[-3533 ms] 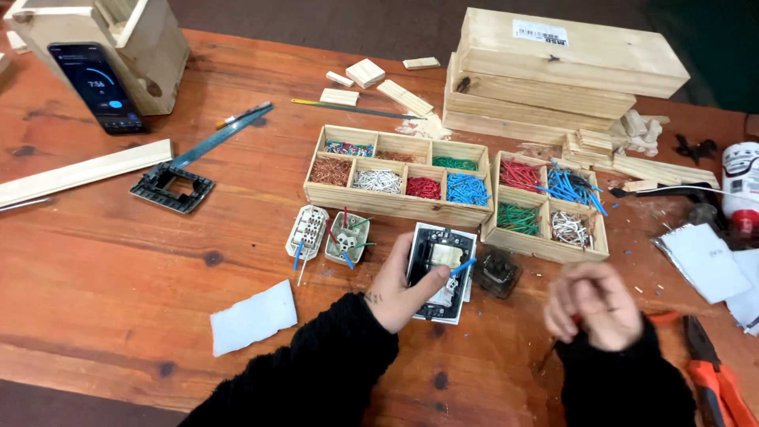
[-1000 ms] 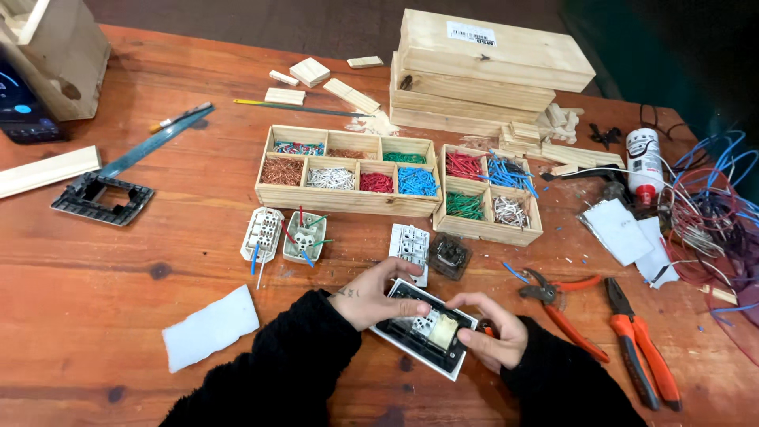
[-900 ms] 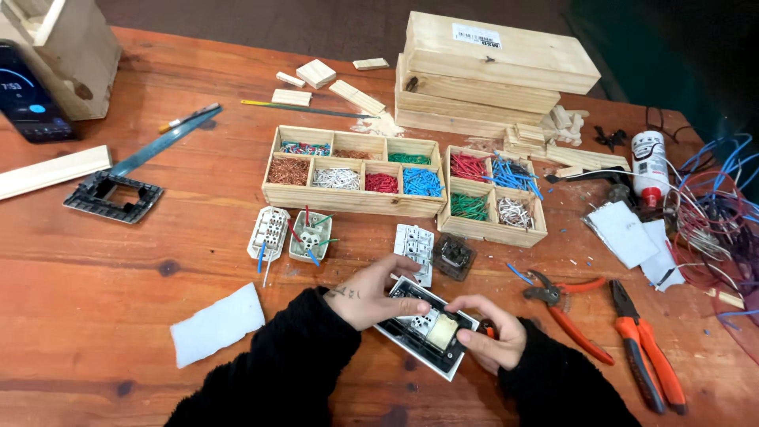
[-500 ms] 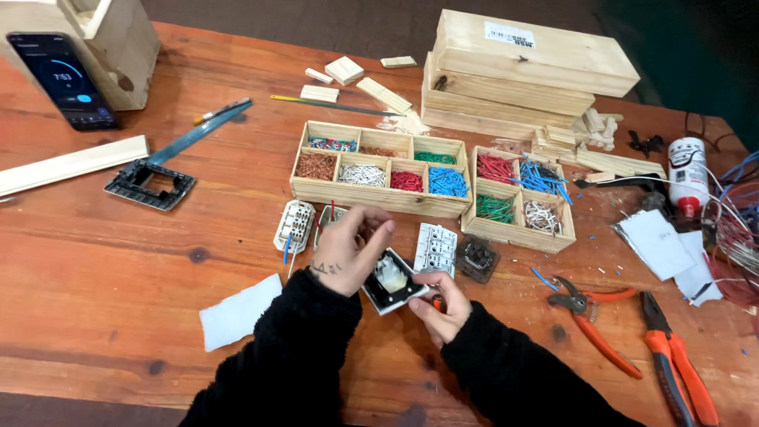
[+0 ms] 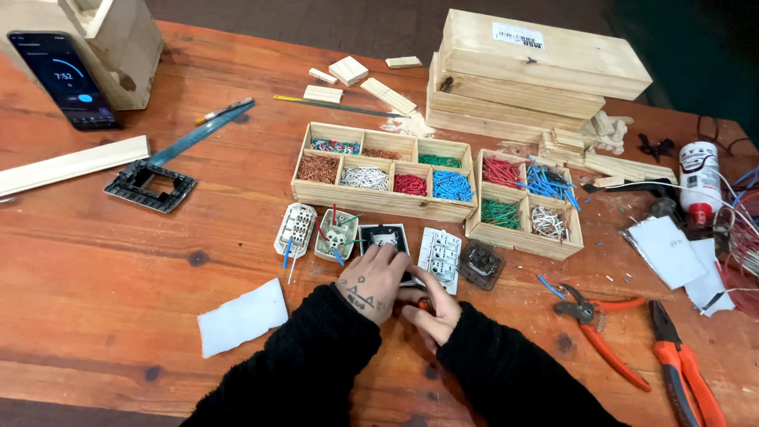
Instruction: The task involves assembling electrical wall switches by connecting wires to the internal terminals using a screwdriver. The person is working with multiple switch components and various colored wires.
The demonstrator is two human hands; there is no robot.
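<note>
L forearm, black sleeve, comes up from the near edge, angled right and away. Left hand [image 5: 371, 282] lies palm down, fingers loosely curled, fingertips resting on the near edge of a black-framed switch module [image 5: 385, 239] that lies flat on the wooden table [image 5: 118, 261], just near of the wire trays. Hand covers the module's near part; can't tell if it grips or only presses.

R forearm, also black sleeve, comes from near right, angled left. Right hand [image 5: 431, 310] sits just right of and touching the L hand, fingers bent inward and pinched round a small orange-handled tool [image 5: 424, 303]; only a bit of orange shows, so exact kind can't be told.

Round the hands, L to R: white paper scrap [image 5: 242, 318] near left; white terminal block [image 5: 296, 229] w/ blue wire; greenish socket insert [image 5: 335, 236] w/ red, green and blue wires; then the module; white socket insert [image 5: 439, 253] just right of it, beside the R fingertips; dark square insert [image 5: 481, 263] next.

Farther back: long wooden tray [image 5: 385, 171] w/ copper, white, red, blue, green wire bits, and a smaller wooden tray [image 5: 523, 204] to its right. Far left: black cover frame [image 5: 150, 185], phone [image 5: 65, 77] leaning on a wooden box. Right side: orange wire strippers [image 5: 597, 320], orange pliers [image 5: 684, 368], near edge.
</note>
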